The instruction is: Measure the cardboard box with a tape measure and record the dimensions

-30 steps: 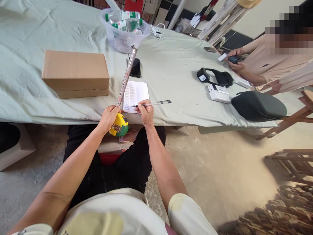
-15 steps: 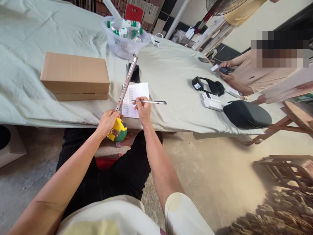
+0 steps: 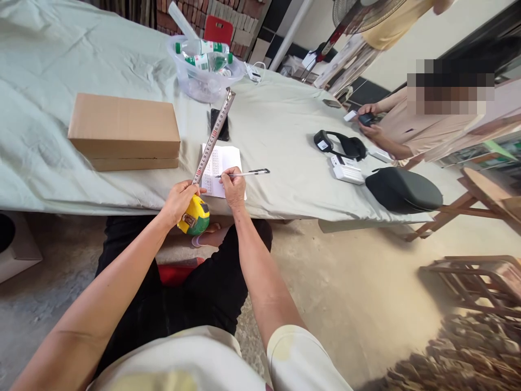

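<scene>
My left hand [image 3: 179,201] is closed on a yellow and green tape measure [image 3: 195,216] at the table's front edge. Its metal blade [image 3: 212,137] is pulled out and slants up and away over the table. In my right hand [image 3: 234,188] I grip a pen [image 3: 254,172], its tip down at a white sheet of paper [image 3: 230,157] with rows of small handwritten marks. The blade crosses the sheet's left side and partly covers a black phone [image 3: 223,130] behind it. A closed cardboard box [image 3: 124,122] lies to the left.
A clear plastic tub [image 3: 195,87] of green-capped bottles stands behind the phone. To the right lie a black headset [image 3: 345,145], a white device [image 3: 345,171] and a dark case [image 3: 402,190]. Another person's hands [image 3: 366,119] hold a small dark object at the far right.
The view has shifted slightly. My right hand and the pen tip sit a little lower on the paper. My left hand keeps its hold on the tape measure.
</scene>
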Action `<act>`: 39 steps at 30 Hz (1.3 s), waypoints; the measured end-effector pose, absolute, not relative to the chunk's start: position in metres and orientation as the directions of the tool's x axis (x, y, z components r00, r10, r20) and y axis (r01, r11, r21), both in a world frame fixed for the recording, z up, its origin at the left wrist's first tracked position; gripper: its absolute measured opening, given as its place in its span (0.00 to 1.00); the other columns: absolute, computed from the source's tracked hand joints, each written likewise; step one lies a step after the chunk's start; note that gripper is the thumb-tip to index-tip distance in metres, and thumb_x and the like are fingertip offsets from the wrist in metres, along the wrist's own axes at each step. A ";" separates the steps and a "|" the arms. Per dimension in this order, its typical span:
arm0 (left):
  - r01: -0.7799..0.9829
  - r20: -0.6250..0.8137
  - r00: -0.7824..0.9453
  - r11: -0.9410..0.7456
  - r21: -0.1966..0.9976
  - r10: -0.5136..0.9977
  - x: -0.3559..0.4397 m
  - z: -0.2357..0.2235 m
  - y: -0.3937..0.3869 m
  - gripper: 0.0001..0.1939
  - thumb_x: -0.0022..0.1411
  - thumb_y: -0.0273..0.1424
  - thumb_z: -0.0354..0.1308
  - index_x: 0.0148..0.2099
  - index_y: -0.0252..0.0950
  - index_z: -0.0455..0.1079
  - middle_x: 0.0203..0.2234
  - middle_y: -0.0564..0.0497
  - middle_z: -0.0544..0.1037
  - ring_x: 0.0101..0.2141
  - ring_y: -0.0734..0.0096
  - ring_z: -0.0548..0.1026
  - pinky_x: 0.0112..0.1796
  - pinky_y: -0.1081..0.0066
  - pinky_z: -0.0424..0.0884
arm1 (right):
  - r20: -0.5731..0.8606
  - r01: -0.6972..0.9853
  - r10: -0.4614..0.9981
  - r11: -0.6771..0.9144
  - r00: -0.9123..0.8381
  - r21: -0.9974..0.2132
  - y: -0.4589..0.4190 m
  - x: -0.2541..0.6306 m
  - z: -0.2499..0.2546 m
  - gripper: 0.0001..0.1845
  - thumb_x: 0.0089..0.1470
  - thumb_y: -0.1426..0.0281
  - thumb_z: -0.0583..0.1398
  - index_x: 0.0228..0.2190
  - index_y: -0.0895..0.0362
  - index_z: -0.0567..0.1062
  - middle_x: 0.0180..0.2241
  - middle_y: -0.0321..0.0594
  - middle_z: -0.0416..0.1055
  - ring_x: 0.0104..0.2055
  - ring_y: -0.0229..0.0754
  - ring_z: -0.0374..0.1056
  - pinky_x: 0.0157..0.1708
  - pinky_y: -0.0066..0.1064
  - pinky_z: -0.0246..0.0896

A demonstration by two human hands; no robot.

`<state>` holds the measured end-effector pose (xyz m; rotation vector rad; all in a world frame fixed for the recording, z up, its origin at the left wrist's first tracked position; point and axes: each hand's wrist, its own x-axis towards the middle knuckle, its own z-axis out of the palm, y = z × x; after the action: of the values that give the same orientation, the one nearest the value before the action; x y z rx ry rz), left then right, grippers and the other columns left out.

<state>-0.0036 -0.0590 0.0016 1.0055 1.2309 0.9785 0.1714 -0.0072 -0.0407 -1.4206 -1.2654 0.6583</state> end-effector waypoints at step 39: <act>-0.080 -0.454 0.196 0.476 0.876 0.869 0.017 0.005 -0.025 0.03 0.47 0.26 0.58 0.24 0.37 0.66 0.22 0.52 0.74 0.21 0.72 0.65 0.22 0.71 0.60 | 0.230 0.443 0.942 0.103 0.244 -0.890 -0.011 0.168 -0.038 0.05 0.51 0.65 0.55 0.25 0.51 0.65 0.23 0.29 0.68 0.28 0.39 0.65 0.37 0.32 0.62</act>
<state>0.0169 -0.0249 0.0049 0.8390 1.1881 0.7872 0.1681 -0.0105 -0.0381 -1.5053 -1.3593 0.6201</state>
